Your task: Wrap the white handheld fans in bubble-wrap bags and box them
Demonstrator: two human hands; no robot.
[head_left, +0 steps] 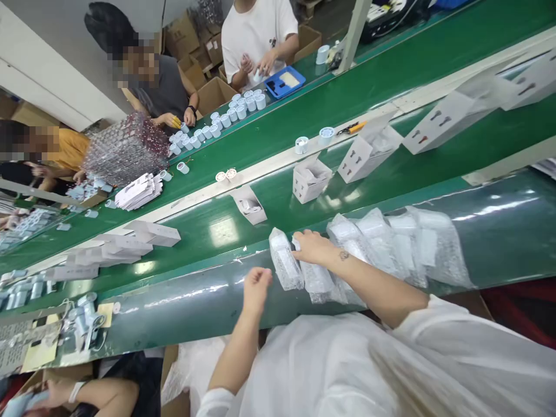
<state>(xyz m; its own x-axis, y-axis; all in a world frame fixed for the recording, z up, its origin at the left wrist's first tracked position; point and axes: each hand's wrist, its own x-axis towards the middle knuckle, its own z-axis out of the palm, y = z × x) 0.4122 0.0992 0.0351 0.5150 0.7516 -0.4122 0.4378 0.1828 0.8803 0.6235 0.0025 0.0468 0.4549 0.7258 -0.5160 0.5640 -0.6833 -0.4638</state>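
A: Hands?

B: Right hand [313, 246] is over the second bubble-wrapped pack [316, 279] on the bench [182, 313]. Fingers slightly spread; can't tell if they pinch the wrap. Left hand [258, 285] is above the bench, just beside the end pack [285, 263], fingers curled together. Can't tell if it holds anything.

A: Main risk?

B: Snagging. The other packs [377, 240] crowd each other along the bench, so pulling one could drag its neighbour.

A: Falls?

B: Possible. Bench looks glossy, and several wrap ends sit close to its near edge. A knock could send one over.

A: Far side?

B: Green belt [195, 252] runs along the bench. Open white box [257, 216] stands on it, beyond the bench. A pack shoved too far could knock it.
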